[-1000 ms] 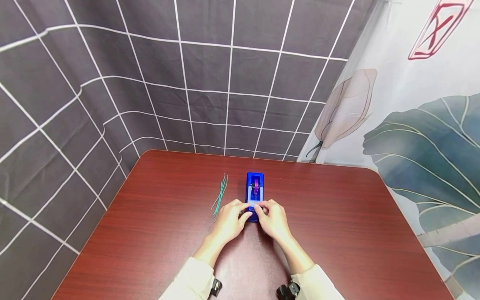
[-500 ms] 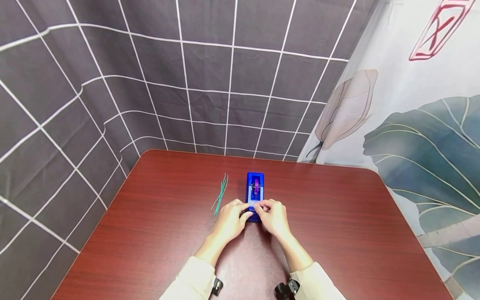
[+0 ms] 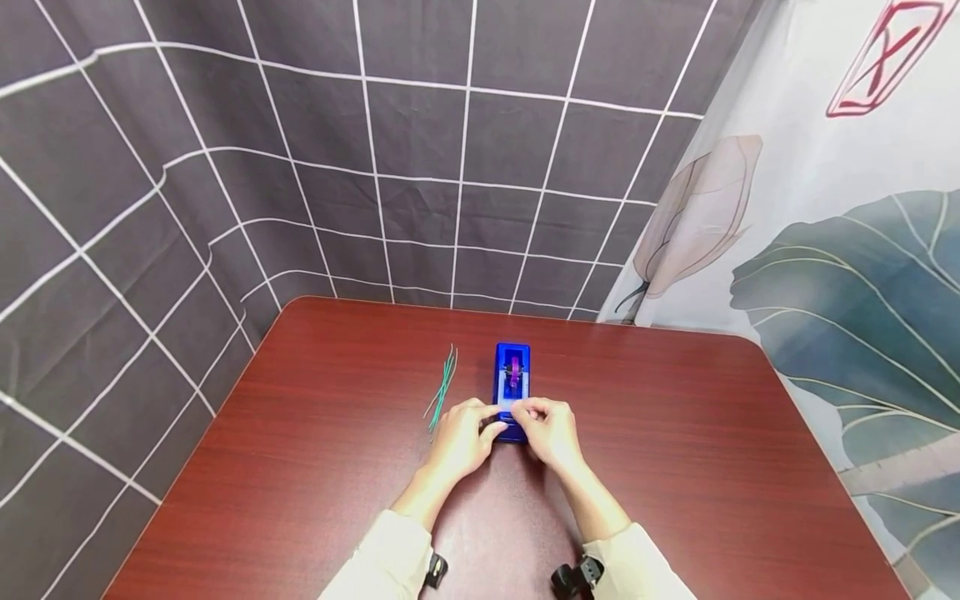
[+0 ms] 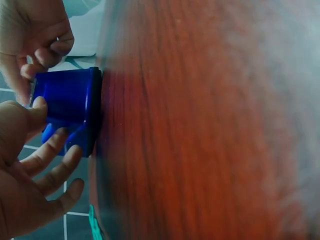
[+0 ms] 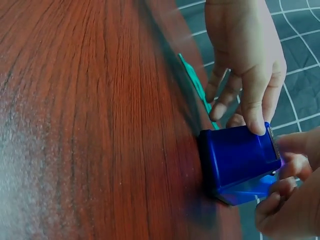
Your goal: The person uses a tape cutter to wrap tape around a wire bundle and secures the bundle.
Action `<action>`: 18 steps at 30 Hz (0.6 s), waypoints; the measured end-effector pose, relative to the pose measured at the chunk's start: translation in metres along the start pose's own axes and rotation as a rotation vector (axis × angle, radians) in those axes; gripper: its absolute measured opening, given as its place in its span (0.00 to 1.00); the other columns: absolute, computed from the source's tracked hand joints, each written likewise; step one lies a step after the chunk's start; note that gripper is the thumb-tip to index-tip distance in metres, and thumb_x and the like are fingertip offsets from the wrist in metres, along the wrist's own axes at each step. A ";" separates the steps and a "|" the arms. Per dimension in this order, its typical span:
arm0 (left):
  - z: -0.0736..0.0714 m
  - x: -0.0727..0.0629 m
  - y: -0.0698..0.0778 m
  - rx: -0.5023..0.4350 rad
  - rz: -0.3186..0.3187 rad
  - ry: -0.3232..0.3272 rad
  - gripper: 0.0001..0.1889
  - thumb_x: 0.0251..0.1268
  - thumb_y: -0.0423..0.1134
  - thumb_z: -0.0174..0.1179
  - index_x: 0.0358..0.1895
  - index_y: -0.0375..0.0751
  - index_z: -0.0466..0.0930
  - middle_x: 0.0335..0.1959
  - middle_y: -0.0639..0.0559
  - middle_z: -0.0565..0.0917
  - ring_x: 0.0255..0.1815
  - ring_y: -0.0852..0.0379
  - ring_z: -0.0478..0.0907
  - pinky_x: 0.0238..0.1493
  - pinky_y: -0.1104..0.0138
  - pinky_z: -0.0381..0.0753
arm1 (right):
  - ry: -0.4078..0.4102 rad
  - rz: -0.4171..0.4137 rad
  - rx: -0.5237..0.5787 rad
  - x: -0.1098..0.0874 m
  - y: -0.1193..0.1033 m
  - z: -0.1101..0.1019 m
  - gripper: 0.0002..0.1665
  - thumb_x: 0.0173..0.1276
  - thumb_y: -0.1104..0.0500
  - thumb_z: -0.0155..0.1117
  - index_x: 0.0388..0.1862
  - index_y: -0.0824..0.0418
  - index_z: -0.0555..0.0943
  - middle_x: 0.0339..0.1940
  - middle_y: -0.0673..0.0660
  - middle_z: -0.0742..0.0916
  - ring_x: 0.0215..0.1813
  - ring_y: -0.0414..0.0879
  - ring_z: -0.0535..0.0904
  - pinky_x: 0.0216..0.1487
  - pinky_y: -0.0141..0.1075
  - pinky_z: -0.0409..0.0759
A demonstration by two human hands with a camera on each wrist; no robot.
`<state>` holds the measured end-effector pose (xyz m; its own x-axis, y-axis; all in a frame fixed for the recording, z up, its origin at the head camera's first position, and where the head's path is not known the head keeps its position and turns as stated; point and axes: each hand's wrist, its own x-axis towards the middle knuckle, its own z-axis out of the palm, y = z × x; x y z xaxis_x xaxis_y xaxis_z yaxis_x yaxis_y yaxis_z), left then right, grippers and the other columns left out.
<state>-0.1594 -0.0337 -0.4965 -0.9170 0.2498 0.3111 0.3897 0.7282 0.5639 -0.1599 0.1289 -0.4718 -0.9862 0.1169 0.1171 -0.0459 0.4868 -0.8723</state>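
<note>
A blue tape dispenser [image 3: 513, 398] stands upright on the table, its purple tape roll [image 3: 514, 372] sitting in the well behind the cutter. My left hand [image 3: 459, 437] grips the dispenser's near end from the left. In the right wrist view, the left thumb presses the blue front face [image 5: 240, 152] near the top edge. My right hand [image 3: 553, 433] has thumb and forefinger pinching the tape at the cutter edge, its other fingers curled. The tape end is hidden by those fingers. Left of the dispenser lie several thin green twist ties [image 3: 444, 387].
The reddish-brown wooden table [image 3: 337, 467] has rounded far corners. Behind it and to the left hangs a dark grey curtain [image 3: 412, 208] with a white grid. A white leaf-patterned curtain [image 3: 787, 192] hangs on the right.
Both hands stay at the dispenser's near end, with hardly any movement of the right fingers. The whole head view shifts very slightly.
</note>
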 end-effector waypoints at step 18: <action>-0.002 0.001 0.003 0.032 -0.048 -0.015 0.13 0.63 0.45 0.70 0.49 0.51 0.90 0.28 0.58 0.81 0.29 0.57 0.78 0.29 0.62 0.75 | -0.123 0.246 0.237 -0.001 -0.005 -0.007 0.14 0.66 0.62 0.69 0.29 0.75 0.87 0.23 0.57 0.88 0.30 0.39 0.74 0.28 0.29 0.66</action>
<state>-0.1586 -0.0321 -0.4932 -0.9360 0.2234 0.2722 0.3421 0.7597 0.5530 -0.1576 0.1322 -0.4644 -0.9834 0.0938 -0.1554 0.1739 0.2414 -0.9547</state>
